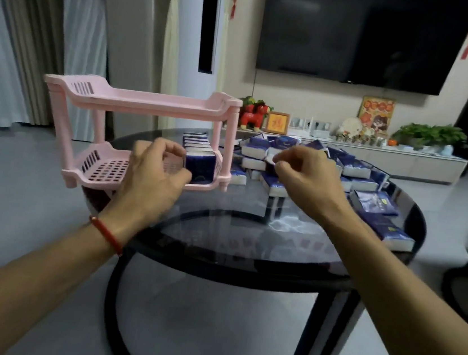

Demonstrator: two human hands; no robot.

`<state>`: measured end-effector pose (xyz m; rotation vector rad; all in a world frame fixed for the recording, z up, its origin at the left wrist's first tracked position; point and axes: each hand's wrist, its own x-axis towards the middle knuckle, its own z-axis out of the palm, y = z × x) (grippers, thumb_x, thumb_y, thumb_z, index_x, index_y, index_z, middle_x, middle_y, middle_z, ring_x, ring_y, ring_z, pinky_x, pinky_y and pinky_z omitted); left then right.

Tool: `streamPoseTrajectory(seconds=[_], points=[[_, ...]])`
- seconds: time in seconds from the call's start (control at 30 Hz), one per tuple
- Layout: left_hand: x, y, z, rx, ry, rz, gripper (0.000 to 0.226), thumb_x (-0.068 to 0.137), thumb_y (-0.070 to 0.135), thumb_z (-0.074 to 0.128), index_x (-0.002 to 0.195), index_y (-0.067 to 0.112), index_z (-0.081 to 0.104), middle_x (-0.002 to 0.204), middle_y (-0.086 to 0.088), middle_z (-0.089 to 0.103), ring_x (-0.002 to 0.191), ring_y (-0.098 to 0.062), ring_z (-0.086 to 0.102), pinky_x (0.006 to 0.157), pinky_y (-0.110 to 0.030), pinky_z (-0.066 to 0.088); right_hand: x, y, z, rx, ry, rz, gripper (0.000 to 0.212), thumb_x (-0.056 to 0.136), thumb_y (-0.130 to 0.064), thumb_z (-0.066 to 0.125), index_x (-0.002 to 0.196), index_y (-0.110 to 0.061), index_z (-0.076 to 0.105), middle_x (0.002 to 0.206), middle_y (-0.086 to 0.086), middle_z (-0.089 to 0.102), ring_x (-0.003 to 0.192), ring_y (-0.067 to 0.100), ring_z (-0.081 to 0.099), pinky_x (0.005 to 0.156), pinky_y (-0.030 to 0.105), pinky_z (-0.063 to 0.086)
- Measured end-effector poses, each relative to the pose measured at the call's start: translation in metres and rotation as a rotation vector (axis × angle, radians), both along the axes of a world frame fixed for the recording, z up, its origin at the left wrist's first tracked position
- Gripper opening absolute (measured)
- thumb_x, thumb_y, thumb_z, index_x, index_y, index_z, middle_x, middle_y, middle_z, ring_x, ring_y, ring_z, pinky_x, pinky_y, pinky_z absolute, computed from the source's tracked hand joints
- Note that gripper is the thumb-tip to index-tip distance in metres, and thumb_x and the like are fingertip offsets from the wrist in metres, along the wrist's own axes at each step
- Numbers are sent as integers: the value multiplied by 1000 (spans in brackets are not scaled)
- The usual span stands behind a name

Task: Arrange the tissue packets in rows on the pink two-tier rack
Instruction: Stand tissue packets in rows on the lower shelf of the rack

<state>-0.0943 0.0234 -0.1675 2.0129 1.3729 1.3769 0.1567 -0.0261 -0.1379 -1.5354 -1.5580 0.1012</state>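
The pink two-tier rack (147, 102) stands on the left part of a round glass table (249, 238). Its top tier is bare. A row of several blue tissue packets (200, 167) stands on edge at the right end of the lower tier. My left hand (153, 176) is in front of that tier, fingers curled and apart, its thumb and forefinger at the front packet's left edge. My right hand (300, 176) hovers over the loose pile of packets (354, 168), its fingertips pinched on the corner of one tissue packet (270, 159).
Loose packets spread over the table's right half up to its right rim (390, 235). A wall television, a low white cabinet (406, 160) with ornaments and plants, and curtains at the left stand behind the table.
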Motion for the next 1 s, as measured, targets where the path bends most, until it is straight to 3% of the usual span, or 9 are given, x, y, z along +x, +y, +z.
streamPoseTrajectory(seconds=[0.13, 0.3, 0.43, 0.5, 0.57, 0.7, 0.8, 0.87, 1.0], points=[[23, -43, 0, 256, 85, -125, 19, 82, 8, 73, 96, 19, 66, 109, 1, 50, 104, -18, 53, 93, -27, 43, 55, -72, -22, 15, -506, -370, 26, 92, -31, 66, 116, -22, 70, 117, 4, 67, 111, 28, 56, 91, 41, 47], [68, -51, -4, 96, 272, -421, 17, 85, 15, 69, 95, 29, 67, 104, 6, 54, 96, -8, 55, 81, -18, 39, 91, -100, -39, -452, -400, -650, 51, 88, -61, 54, 127, -27, 54, 123, 15, 62, 108, 37, 55, 88, 44, 48], [87, -53, -8, -25, 355, -513, 16, 92, 35, 68, 107, 31, 71, 108, 11, 65, 89, 0, 63, 76, -11, 46, 72, -108, -40, -184, -202, -395, 56, 84, -49, 72, 130, -21, 57, 120, 2, 67, 106, 22, 63, 89, 36, 54], [93, -53, -7, -74, 306, -537, 38, 93, 54, 63, 117, 27, 71, 110, 10, 71, 94, -2, 66, 84, -17, 51, 45, -109, -35, -143, -106, -139, 58, 82, -39, 80, 131, -22, 55, 119, -8, 64, 107, 8, 61, 86, 16, 49], [97, -52, -7, -151, 212, -550, 55, 88, 67, 58, 127, 30, 67, 111, 10, 73, 97, -5, 68, 89, -30, 55, 19, -105, -38, -130, -185, 18, 64, 77, -46, 81, 131, -28, 52, 118, -15, 61, 106, -1, 58, 85, 11, 47], [92, -46, -10, -289, -164, -480, 30, 95, 16, 71, 124, 19, 62, 106, -4, 74, 82, -14, 71, 69, -34, 62, 14, -97, -34, -155, 9, 194, 61, 81, -60, 74, 132, -31, 57, 118, -18, 65, 105, -3, 62, 86, 18, 52], [85, -46, -8, -456, -451, -539, 31, 94, 5, 71, 121, 7, 55, 98, -14, 72, 79, -24, 68, 61, -33, 58, 61, -70, -30, -59, -30, -136, 53, 90, -55, 69, 132, -24, 63, 128, -6, 66, 118, 11, 60, 97, 28, 47], [85, -46, -9, -432, -457, -550, 28, 94, 4, 70, 118, 5, 56, 90, -11, 71, 74, -22, 65, 55, -30, 57, 94, -46, -34, -192, -190, -459, 64, 89, -56, 64, 141, -21, 55, 141, 12, 57, 132, 32, 48, 108, 41, 39], [85, -43, -12, -421, -483, -568, 20, 97, 9, 68, 116, 7, 60, 85, -11, 70, 63, -15, 63, 48, -26, 52, 114, -23, -50, -370, -205, -570, 47, 97, -47, 57, 131, -17, 49, 130, 30, 54, 123, 49, 47, 106, 52, 42]])
